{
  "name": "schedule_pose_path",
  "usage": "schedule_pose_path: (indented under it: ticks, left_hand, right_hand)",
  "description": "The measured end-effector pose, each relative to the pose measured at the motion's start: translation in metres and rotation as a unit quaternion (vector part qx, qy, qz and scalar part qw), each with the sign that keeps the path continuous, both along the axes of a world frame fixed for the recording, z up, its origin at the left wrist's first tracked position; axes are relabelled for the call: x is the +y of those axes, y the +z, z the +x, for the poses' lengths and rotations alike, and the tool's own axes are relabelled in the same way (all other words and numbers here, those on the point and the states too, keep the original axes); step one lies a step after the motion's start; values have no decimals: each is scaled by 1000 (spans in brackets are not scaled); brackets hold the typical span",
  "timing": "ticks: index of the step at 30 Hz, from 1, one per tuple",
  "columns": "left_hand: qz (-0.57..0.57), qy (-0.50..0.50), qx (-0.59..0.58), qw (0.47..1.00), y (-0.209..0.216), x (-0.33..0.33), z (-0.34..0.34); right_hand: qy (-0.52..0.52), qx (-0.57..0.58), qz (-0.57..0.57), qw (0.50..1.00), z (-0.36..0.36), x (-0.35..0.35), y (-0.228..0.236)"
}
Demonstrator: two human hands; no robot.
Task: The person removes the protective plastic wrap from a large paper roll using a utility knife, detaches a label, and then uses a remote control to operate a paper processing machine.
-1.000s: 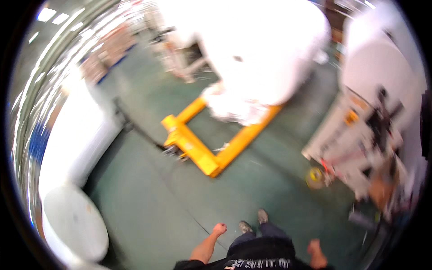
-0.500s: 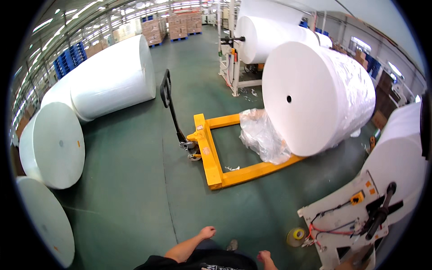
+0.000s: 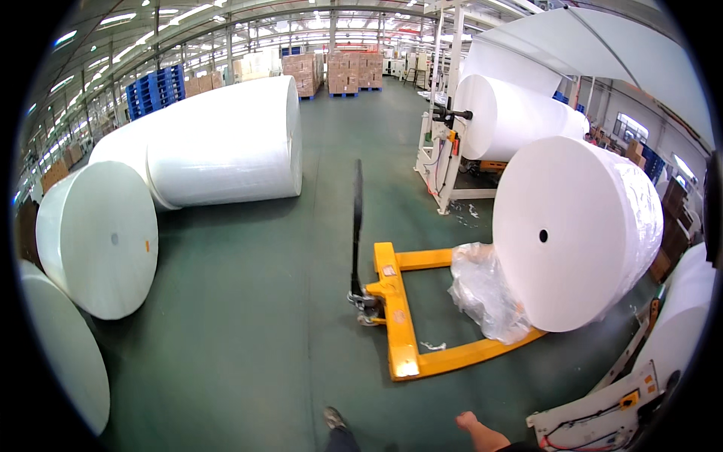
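My right hand (image 3: 466, 420) swings at the lower edge, its fingers loosely curled and nothing showing in them. My left hand is out of the picture. Ahead, nearest to that hand, a yellow pallet jack (image 3: 404, 331) rests on the floor, its black handle (image 3: 358, 218) standing upright. At its fork end sits a huge white paper roll (image 3: 561, 241) with a small dark core hole. Crumpled clear plastic wrap (image 3: 486, 294) hangs off the roll's near side over the forks.
White rolls lie at the left: a long one (image 3: 226, 143), an end-on one (image 3: 113, 241) and another (image 3: 60, 354). A machine frame (image 3: 452, 166) carries a roll (image 3: 520, 117) at the back right. A second machine (image 3: 595, 414) stands lower right. Boxes (image 3: 346, 71) are stacked far off.
My view has swung left and up, so the jack and rolls sit lower and further right. My left hand has left the picture; a shoe has come forward.
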State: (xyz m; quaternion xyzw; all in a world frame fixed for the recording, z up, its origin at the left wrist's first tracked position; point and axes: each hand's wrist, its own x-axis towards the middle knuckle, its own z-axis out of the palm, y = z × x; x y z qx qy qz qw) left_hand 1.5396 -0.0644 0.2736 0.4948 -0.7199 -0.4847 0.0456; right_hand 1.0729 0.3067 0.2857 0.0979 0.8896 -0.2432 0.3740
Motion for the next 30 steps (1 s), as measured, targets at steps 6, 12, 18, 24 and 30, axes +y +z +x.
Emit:
schedule_pose_path:
  ticks: [6, 12, 18, 24, 30]
  left_hand:
    - [188, 61, 49, 979, 20, -100, -26]
    - [243, 49, 106, 963, 44, -255, -90]
    - [218, 166, 117, 955, 19, -425, -207]
    - [227, 120, 92, 962, 65, -536, -242]
    - [215, 33, 46, 975, 74, -645, -378]
  right_hand:
    - [362, 2, -50, 931, -3, -204, -73]
    - [262, -74, -245, 931, -28, -451, 46]
    - [314, 19, -85, 945, -122, -522, 5]
    - [242, 46, 29, 969, -197, -590, -28]
    - [345, 29, -41, 937, -325, -788, -13]
